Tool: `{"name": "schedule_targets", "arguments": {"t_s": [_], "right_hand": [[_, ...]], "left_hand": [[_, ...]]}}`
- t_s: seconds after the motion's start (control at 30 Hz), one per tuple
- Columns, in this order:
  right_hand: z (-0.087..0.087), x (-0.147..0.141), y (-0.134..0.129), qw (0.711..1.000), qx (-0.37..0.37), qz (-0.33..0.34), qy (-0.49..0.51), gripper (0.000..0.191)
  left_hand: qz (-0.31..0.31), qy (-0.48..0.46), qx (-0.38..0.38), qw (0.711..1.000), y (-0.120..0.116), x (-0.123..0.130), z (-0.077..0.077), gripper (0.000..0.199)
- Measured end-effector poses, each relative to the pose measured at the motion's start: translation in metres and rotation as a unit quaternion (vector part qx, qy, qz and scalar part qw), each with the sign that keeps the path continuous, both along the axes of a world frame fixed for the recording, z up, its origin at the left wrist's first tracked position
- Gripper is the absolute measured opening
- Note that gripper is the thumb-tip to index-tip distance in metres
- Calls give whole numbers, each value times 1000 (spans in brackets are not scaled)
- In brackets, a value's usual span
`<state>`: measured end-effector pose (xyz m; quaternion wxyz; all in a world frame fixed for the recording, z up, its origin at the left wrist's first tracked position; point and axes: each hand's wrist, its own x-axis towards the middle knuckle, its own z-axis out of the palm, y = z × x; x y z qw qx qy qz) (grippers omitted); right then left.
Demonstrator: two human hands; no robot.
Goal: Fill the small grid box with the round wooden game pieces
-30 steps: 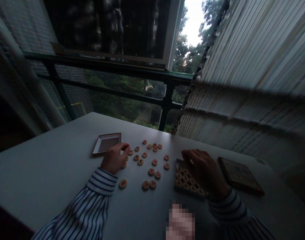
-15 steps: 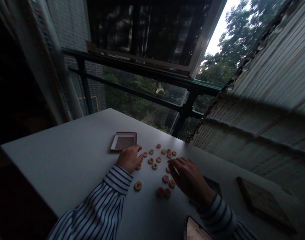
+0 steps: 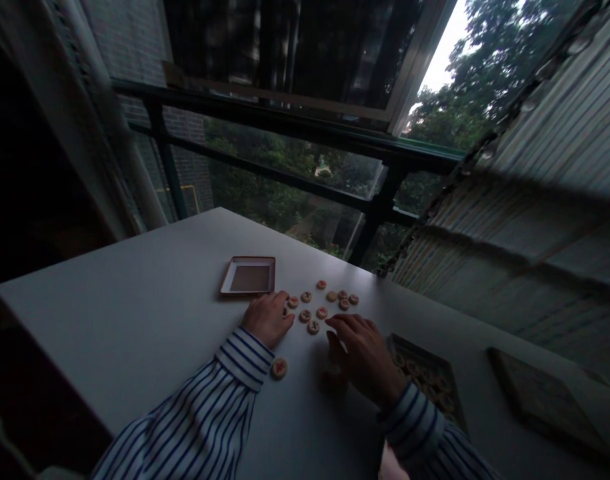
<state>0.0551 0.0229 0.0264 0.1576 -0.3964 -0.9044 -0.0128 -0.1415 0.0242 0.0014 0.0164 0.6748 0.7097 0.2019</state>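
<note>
Round wooden Chinese chess pieces with red or dark characters lie loose on a white table (image 3: 149, 313). My left hand (image 3: 269, 319) curls beside the group, thumb and fingers around a chess piece (image 3: 286, 311), partly hidden. Just right of it sits a red-marked piece (image 3: 293, 302). My right hand (image 3: 362, 353) hovers at the group's right side, thumb and forefinger apart, with no piece visible between them. Near its fingertips are a dark-marked piece (image 3: 313, 327) and a red-marked piece (image 3: 322, 312). Blurred pieces (image 3: 335, 381) show below its palm. One larger-looking piece (image 3: 279, 368) lies by my left cuff.
A shallow tray (image 3: 225, 288) with a reddish rim stands beyond my left hand. Right of my right hand, a dark box (image 3: 452, 377) holds several round pieces. A flat board-like object (image 3: 539, 393) lies farther right. Railing (image 3: 285, 175) and a curtain (image 3: 549, 247) border the table.
My left hand has closed in around a piece near the tray. My right hand has shifted left over the nearer pieces, uncovering the dark box. The view has tilted slightly.
</note>
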Motion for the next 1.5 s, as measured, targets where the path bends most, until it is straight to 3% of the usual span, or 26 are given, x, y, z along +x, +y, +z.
{"name": "schedule_targets", "arguments": {"t_s": [0.27,0.93,1.3,1.5], "right_hand": [[-9,4,2,1000,-10,5,-2,26],[-7,5,1,1000,-20,10,-6,27],[-7,6,2,1000,-10,-1,-2,28],[1,6,1,1000,-13,-11,2,28]], "left_hand": [[-4,-4,12,1000,1,-1,-7,27],[-5,-4,37,999,1,2,-5,22],[-59,-77,142,985,2,7,0,26],[-92,-112,187,972,-1,12,3,26]]}}
